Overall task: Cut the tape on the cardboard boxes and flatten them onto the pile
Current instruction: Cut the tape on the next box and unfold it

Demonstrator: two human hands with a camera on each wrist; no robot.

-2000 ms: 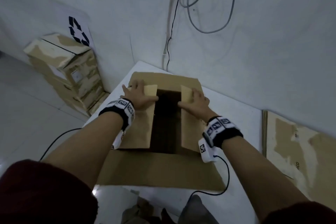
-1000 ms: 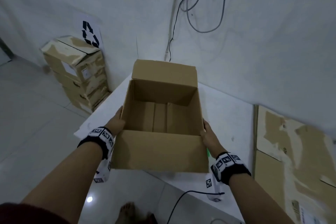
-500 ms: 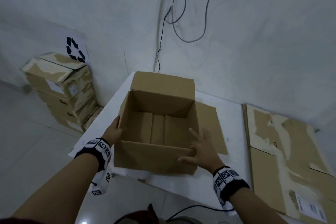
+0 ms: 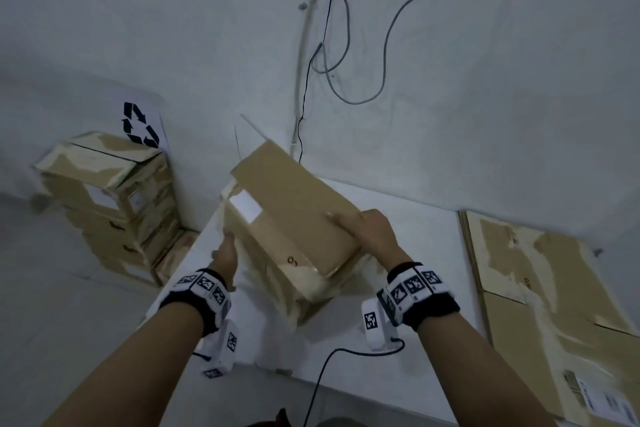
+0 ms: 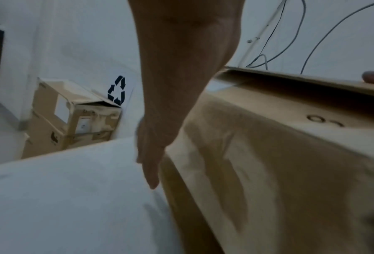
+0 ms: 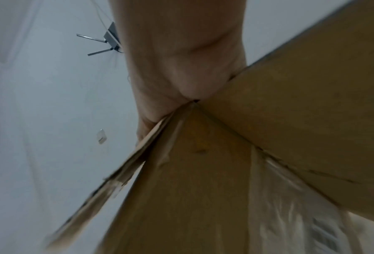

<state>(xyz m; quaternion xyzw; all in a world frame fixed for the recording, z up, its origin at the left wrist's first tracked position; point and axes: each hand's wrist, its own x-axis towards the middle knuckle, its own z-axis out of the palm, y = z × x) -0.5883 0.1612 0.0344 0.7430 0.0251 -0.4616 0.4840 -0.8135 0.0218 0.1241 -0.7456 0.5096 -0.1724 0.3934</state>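
A white table (image 4: 415,253) stands against a pale wall (image 4: 485,80) where loose cables (image 4: 384,55) hang down. On the floor to the left, a stack of boxes (image 4: 107,204) sits under a recycling sign (image 4: 140,124); flattened cardboard (image 4: 554,305) lies on the table's right side. The cardboard box (image 4: 294,232) is tipped over on the table, tilted, a flap sticking up at the far end. The right hand (image 4: 367,229) grips its upper edge — fingers curled over the cardboard. The left hand (image 4: 225,253) lies against the box's left side with fingers straight and together.
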